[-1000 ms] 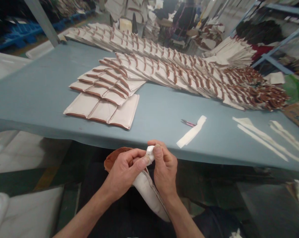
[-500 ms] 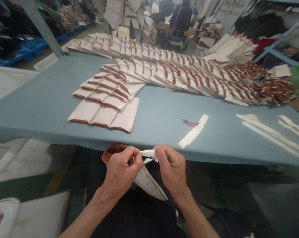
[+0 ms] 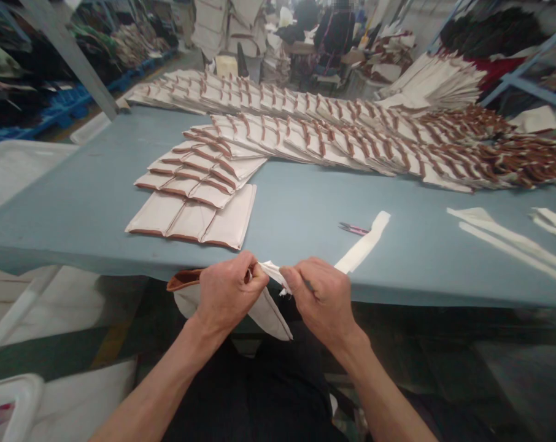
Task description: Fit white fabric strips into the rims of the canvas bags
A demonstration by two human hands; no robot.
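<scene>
In front of the table edge, my left hand (image 3: 227, 291) is closed on a cream fabric pouch (image 3: 271, 316) with brown trim, whose open brown-lined mouth shows left of the knuckles. A short white fabric strip (image 3: 272, 270) stretches between both hands. Its other end is pinched between the thumb and fingers of my right hand (image 3: 324, 298), where frayed threads hang down. My fingers cover the spot where strip and pouch meet. On the table beyond the right hand lie another cream strip (image 3: 365, 242) and a pair of small thread snips (image 3: 354, 228), the strip partly over them.
Overlapping cream pouches with brown edges (image 3: 190, 218) lie at the left, and long rows of similar pieces (image 3: 305, 138) run across the back of the blue table (image 3: 301, 202). More cream strips (image 3: 503, 236) lie at the right. A metal post (image 3: 75, 55) stands at the far left corner.
Both hands have risen slightly toward the table edge, and the strip between them is pulled tauter. The pouch has shifted left and up with my left hand.
</scene>
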